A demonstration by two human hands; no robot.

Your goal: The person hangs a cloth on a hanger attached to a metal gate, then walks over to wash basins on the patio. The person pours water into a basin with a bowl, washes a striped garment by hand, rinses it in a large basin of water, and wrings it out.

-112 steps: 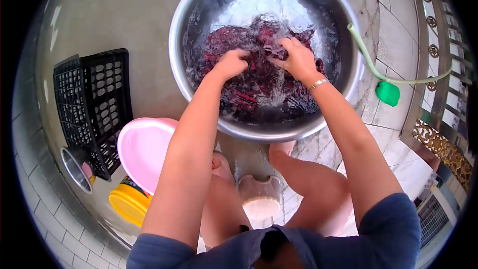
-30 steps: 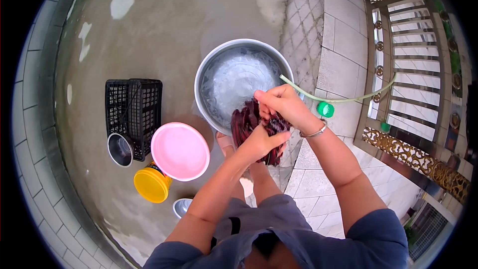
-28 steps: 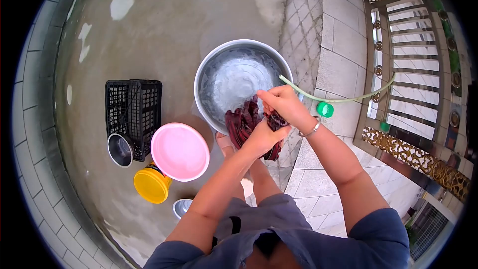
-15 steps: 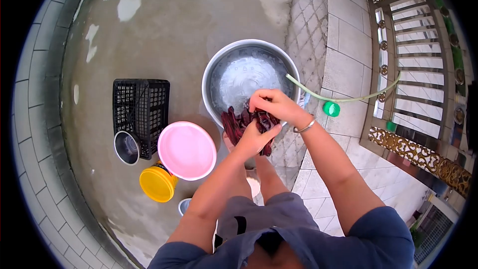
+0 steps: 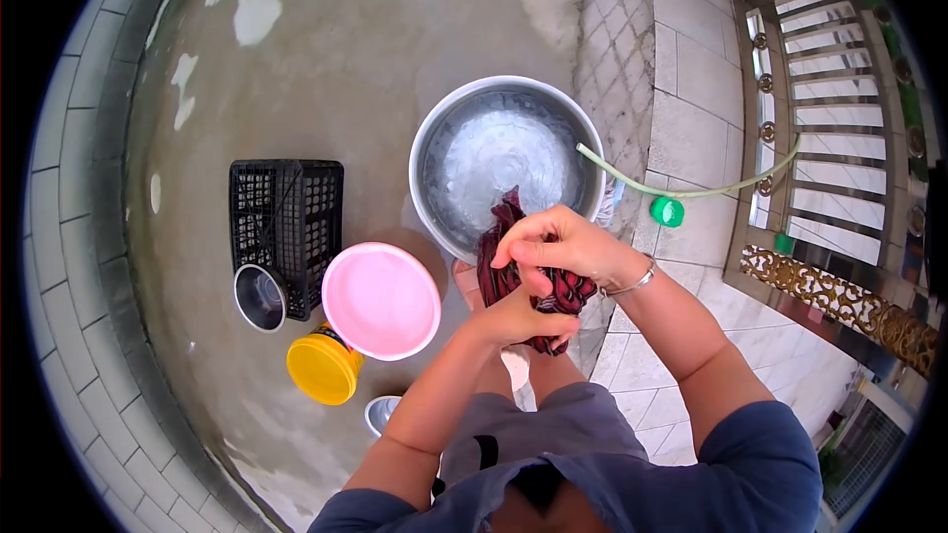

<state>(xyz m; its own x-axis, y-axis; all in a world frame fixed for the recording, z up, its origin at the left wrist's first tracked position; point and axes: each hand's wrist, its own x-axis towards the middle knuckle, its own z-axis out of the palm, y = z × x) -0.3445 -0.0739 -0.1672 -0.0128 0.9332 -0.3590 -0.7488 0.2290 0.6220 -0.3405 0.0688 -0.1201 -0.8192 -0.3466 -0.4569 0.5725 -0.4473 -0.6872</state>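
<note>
A dark red patterned cloth (image 5: pixel 575 298) is bunched up between my hands over the near rim of a large metal basin (image 5: pixel 419 173). My right hand (image 5: pixel 573 249), with a bracelet at the wrist, is curled around the cloth's upper part. Lower down, my left hand (image 5: pixel 521 318) grips the bundle from the near side. One end of the cloth sticks up over the basin's inside. Clear water lies in the basin. Some of the fingers and the middle of the bundle are hidden.
A pale green hose (image 5: pixel 681 193) reaches over the basin's right rim. Near it sits a green container (image 5: pixel 667 211). At left stand a black crate (image 5: pixel 314 207), a metal bowl (image 5: pixel 260 297), a pink basin (image 5: pixel 381 300) and a yellow-lidded bucket (image 5: pixel 324 369). A metal gate (image 5: pixel 829 99) is at right.
Both hands have drawn the cloth nearer to my body and a little right. The bundle looks tighter and higher. The whole view has shifted slightly.
</note>
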